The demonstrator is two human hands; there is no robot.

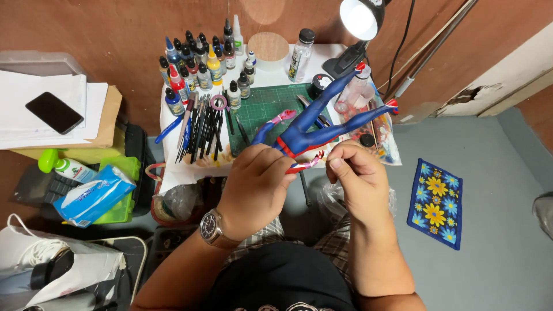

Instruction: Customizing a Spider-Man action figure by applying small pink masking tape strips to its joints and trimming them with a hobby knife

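Both my hands grip a blue and red figure (314,129) above the worktop (271,78) edge. My left hand (256,181), watch on wrist, is closed round its torso; my right hand (357,178) pinches its lower end. Paint bottles (199,63), brushes (201,129), cutting mat (262,109) behind, lamp (360,17) overhead.

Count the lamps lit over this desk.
1. The lamp is at the desk's far right corner, its lit head above the green mat and beyond the blue figure held by the left hand and right hand. Others may lie outside the frame.
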